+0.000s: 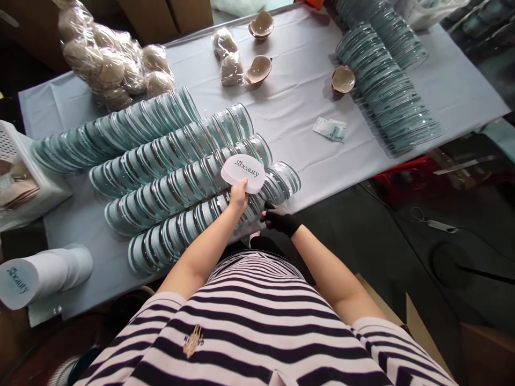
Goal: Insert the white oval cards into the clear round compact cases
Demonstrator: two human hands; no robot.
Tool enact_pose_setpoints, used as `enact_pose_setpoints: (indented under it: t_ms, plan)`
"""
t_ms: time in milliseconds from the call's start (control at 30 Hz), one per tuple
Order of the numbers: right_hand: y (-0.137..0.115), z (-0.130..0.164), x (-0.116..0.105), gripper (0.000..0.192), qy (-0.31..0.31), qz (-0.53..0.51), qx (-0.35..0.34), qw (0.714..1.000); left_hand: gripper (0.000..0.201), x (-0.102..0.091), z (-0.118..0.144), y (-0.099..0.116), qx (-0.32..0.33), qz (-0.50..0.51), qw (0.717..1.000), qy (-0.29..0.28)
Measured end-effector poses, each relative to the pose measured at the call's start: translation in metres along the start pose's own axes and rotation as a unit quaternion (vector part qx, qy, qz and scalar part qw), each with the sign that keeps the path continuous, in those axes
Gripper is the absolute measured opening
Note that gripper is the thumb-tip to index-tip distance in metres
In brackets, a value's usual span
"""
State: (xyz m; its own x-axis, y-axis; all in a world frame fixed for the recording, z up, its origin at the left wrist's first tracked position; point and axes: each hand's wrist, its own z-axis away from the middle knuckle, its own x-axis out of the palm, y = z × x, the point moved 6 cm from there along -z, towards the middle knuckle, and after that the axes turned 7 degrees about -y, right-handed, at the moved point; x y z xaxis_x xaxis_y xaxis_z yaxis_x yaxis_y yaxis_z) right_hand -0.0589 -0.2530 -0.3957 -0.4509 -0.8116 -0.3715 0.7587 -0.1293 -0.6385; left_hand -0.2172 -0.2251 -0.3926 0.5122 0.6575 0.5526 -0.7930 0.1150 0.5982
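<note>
A flat, matte white oval card (243, 172) printed "Sbeauty" is pinched at its lower edge by the bare left hand (238, 196), fingers closed on it, above the end of the nearest row of clear, glossy round cases (193, 225) lying overlapped on the cloth-covered counter (289, 107). The right hand (278, 220), in a black glove, has its fingers curled against that row's end, just beside and below the card; whether it grips a case cannot be told.

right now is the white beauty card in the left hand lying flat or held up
Held up. The left hand pinches the white card by its lower edge, its printed face lifted above the rows of clear cases, not flat on the table.
</note>
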Motion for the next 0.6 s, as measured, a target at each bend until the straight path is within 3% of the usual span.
enact_pose_setpoints:
  t_ms: [100,167,200,267,333,367,433,533,600]
  plan:
    - [-0.005,0.002,0.000,0.032,-0.085,-0.138,-0.011,0.987,0.036,0.002,0.002,0.000,0.032,-0.020,0.999,0.002]
    - [-0.008,0.000,-0.013,0.035,-0.089,-0.151,0.012,0.984,0.034,0.005,0.003,0.001,0.048,-0.031,0.998,-0.003]
    - [-0.012,-0.003,-0.027,0.036,-0.047,-0.128,0.016,0.991,0.033,0.006,0.005,0.002,0.050,-0.032,0.998,-0.005]
    - [-0.026,-0.006,-0.066,0.039,0.107,-0.047,-0.018,0.993,0.034,0.008,0.009,0.003,0.044,-0.025,0.999,-0.010]
    - [-0.044,-0.007,-0.096,0.045,0.242,0.004,-0.076,0.967,0.036,0.009,0.016,0.004,0.026,-0.019,0.999,-0.022]
    - [-0.053,-0.009,-0.103,0.049,0.272,0.023,-0.101,0.957,0.038,0.008,0.020,0.005,0.016,-0.018,0.999,-0.029]
    - [-0.069,-0.013,-0.101,0.055,0.288,0.059,-0.154,0.943,0.038,0.005,0.027,0.005,0.001,-0.027,0.999,-0.038]
    - [-0.086,-0.014,-0.081,0.049,0.308,0.060,-0.235,0.920,0.026,-0.004,0.032,0.004,-0.015,-0.047,0.998,-0.033]
    - [-0.082,-0.010,-0.069,0.043,0.315,0.034,-0.226,0.921,0.022,-0.009,0.032,0.004,-0.025,-0.049,0.998,-0.039]
